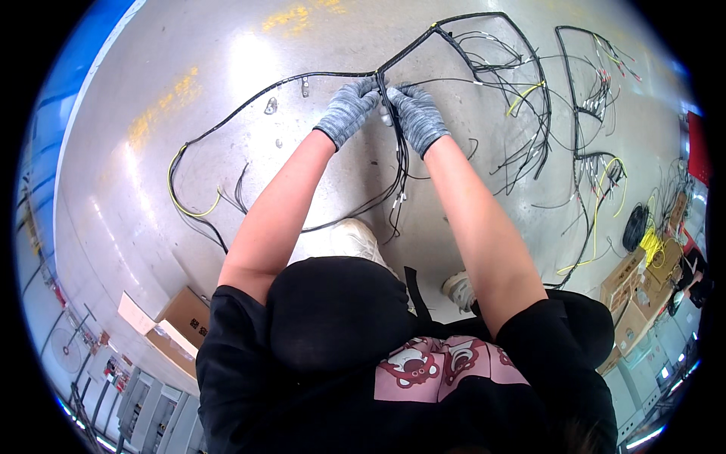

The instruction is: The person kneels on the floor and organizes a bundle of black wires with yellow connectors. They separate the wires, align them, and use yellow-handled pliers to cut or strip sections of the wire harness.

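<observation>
A black wrapped wiring harness (pixel 408 51) lies spread over the grey floor, branching in several directions. At one of its forks my left hand (pixel 348 115), in a grey knit glove, is closed on the cable with its fingertips at the junction. From the other side of the same fork, my right hand (pixel 417 119), gloved alike, pinches the branch just below the junction. That branch (pixel 400 147) runs down between my wrists toward my legs and splits into loose black wires with white tags. The fingertips partly hide the exact grip.
To the right lies a second black harness (pixel 575 98) with tagged wire ends and a yellow wire. A yellow-green wire (pixel 171 181) curves at the left. An open cardboard box (pixel 181 321) stands lower left; a black coil (pixel 636 227) and a yellow coil (pixel 652 246) lie far right.
</observation>
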`<state>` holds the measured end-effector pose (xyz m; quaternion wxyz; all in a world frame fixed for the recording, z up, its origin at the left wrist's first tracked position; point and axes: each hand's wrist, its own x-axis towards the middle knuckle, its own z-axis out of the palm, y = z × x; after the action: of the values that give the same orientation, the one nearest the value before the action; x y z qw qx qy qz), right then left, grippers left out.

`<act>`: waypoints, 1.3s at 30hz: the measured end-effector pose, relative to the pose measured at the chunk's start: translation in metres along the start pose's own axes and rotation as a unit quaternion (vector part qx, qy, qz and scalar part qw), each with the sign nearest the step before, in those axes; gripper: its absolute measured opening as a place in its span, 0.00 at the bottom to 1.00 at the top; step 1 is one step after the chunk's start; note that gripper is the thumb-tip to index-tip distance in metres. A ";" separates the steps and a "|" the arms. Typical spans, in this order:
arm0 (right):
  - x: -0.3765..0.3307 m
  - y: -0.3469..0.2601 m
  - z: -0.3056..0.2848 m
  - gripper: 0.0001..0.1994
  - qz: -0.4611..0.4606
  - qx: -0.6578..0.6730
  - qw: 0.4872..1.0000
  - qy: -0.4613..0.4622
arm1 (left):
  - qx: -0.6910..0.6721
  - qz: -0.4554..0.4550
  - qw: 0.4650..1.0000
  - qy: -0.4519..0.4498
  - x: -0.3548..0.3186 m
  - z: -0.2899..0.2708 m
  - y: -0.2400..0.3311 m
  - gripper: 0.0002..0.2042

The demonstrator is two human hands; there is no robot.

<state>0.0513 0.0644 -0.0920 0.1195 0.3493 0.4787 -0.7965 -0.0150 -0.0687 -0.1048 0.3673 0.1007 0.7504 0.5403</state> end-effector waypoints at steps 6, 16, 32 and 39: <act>-0.014 0.003 0.013 0.04 -0.047 -0.100 0.992 0.061 | -0.260 -0.151 0.945 0.130 -0.007 0.004 0.026 0.08; -0.012 0.001 0.018 0.05 -0.069 -0.054 0.992 0.096 | -0.148 -0.081 0.983 0.076 -0.005 0.000 0.030 0.05; -0.014 -0.001 0.004 0.15 -0.042 -0.244 0.968 -0.030 | -0.038 -0.073 0.995 0.065 -0.010 -0.007 0.014 0.11; -0.003 -0.003 0.003 0.13 0.088 -0.226 0.969 -0.043 | 0.327 0.008 0.939 0.105 -0.050 0.013 0.038 0.12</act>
<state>0.0506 0.0631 -0.0868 0.2850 0.3193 0.6085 -0.6682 0.0192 -0.0716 -0.0514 0.2293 0.1637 0.9192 0.2753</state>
